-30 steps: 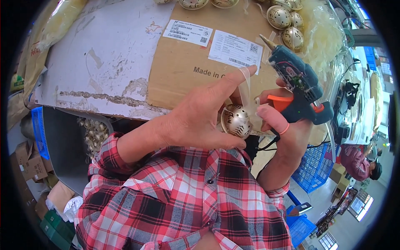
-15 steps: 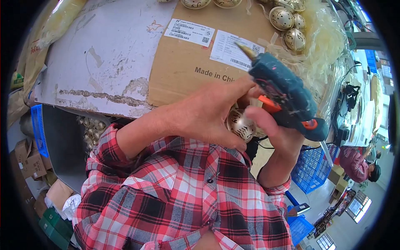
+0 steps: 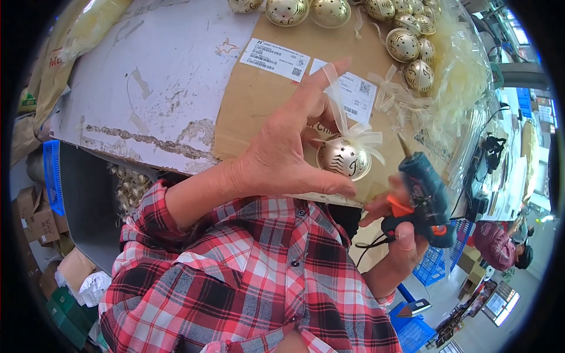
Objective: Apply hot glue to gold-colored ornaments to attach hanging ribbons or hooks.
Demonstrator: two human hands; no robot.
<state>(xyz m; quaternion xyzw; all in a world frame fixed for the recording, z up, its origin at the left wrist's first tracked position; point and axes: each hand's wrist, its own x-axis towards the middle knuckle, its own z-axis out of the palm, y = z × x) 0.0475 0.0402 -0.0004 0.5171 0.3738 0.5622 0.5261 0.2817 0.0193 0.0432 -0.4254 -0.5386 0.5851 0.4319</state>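
A gold bell ornament (image 3: 344,159) with cut-out stars and dark line patterns is in my left hand (image 3: 271,150). Its sheer ribbon loop (image 3: 335,100) runs up to my raised index finger, and a pale bow (image 3: 366,139) sits on top of the bell. The thumb is stretched out below the bell; other fingers are partly hidden behind it. To the right, my right hand (image 3: 403,250) grips a dark teal glue gun (image 3: 428,185) with an orange trigger. The gun's nozzle points up, apart from the bell.
Cardboard (image 3: 247,112) with labels covers part of the worn white table (image 3: 159,88). Several finished bells (image 3: 403,46) line its far side, beside a heap of pale ribbons (image 3: 456,65). A grey bin (image 3: 88,217) stands at lower left; a blue crate (image 3: 438,265) is at right. Another person (image 3: 497,244) sits far right.
My right hand has drawn the glue gun down and right, away from the bell. My left hand has spread its thumb and index finger, bringing the bell, bow and stretched ribbon loop into sight.
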